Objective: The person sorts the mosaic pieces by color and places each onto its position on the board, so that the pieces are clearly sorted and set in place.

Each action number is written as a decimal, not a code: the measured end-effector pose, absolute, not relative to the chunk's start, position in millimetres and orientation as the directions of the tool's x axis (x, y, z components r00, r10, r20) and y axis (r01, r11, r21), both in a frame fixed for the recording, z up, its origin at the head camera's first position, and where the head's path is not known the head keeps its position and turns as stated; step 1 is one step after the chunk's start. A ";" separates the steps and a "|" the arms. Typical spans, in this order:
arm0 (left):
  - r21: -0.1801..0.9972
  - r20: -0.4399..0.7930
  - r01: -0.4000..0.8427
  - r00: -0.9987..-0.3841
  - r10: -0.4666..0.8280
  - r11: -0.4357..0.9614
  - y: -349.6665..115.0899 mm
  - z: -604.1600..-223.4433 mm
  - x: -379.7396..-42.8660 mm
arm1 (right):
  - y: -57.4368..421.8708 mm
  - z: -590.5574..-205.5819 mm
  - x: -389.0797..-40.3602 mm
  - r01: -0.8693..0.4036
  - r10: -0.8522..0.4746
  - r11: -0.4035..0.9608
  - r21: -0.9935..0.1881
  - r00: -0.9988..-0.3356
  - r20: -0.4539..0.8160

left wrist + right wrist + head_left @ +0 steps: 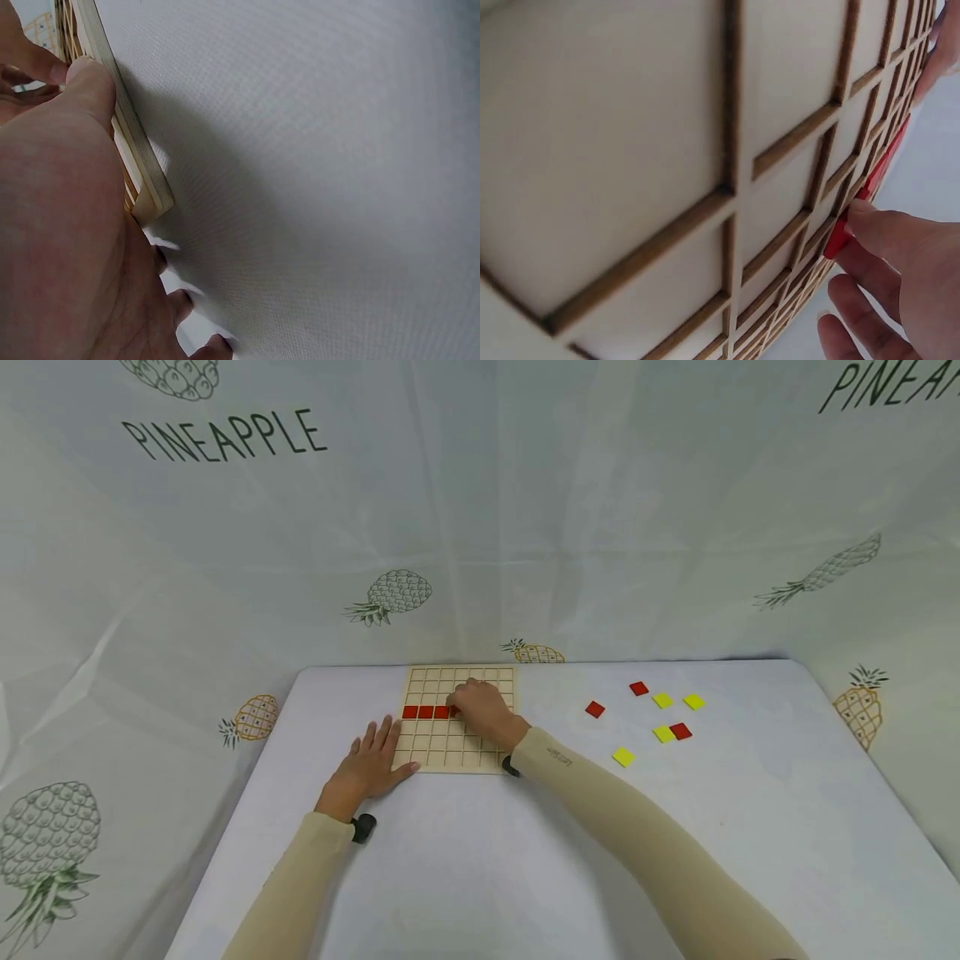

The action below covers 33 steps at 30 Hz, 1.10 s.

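A wooden grid board [442,760] lies at the back of the table, with a row of red square tiles [426,712] set in its left cells. Over the board, my right hand [486,710] pinches another red tile [838,238] between thumb and fingers at the end of that row. My left hand [372,762] lies flat with fingers spread at the board's left front corner. Its thumb touches the board's edge [124,112] in the left wrist view, while the other fingers rest on the table beside it.
To the right of the board several loose tiles are scattered: red ones such as this red tile [595,709] and yellow ones such as this yellow tile [623,757]. A white curtain [480,510] printed with pineapples hangs behind the white table [450,860].
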<state>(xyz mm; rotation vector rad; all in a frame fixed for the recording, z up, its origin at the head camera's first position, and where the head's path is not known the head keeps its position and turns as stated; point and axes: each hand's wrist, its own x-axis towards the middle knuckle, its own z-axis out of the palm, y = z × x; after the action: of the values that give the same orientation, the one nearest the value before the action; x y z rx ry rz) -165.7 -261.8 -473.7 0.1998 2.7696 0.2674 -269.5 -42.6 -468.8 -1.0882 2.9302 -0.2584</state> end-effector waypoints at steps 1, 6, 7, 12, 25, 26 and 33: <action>0.207 -0.332 0.103 -0.928 0.169 0.973 -261.6 -474.0 -165.7 | -42.9 -468.3 -269.4 -0.647 -0.647 0.747 -0.153 -0.760 0.052; 0.209 -0.338 0.100 -0.926 0.168 0.973 -261.6 -475.1 -165.7 | -42.2 -467.5 -266.2 -0.632 -0.633 0.762 -0.142 -0.773 0.048; 0.208 -0.339 0.101 -0.926 0.169 0.973 -261.6 -475.5 -165.5 | -41.6 -467.9 -265.1 -0.629 -0.630 0.765 -0.140 -0.775 0.042; 0.207 -0.337 0.099 -0.927 0.166 0.973 -261.8 -477.1 -164.5 | -35.4 -471.2 -259.6 -0.632 -0.635 0.764 -0.129 -0.772 0.021; 0.215 -0.336 0.104 -0.926 0.174 0.971 -260.8 -475.6 -164.9 | 35.1 -469.5 -247.3 -0.631 -0.622 0.765 -0.129 -0.775 0.107; 0.212 -0.338 0.104 -0.925 0.173 0.972 -260.6 -475.0 -165.0 | 42.4 -469.3 -246.9 -0.630 -0.619 0.767 -0.122 -0.777 0.116; 0.208 -0.340 0.113 -0.923 0.180 0.971 -260.6 -472.0 -166.2 | 92.3 -470.5 -245.0 -0.578 -0.568 0.812 -0.086 -0.815 0.115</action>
<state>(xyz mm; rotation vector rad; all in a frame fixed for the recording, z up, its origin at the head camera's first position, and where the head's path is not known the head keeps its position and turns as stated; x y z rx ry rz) -166.2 -260.6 -472.0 0.2123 2.7564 0.2619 -245.0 92.3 -470.5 -0.9731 3.0700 -0.1886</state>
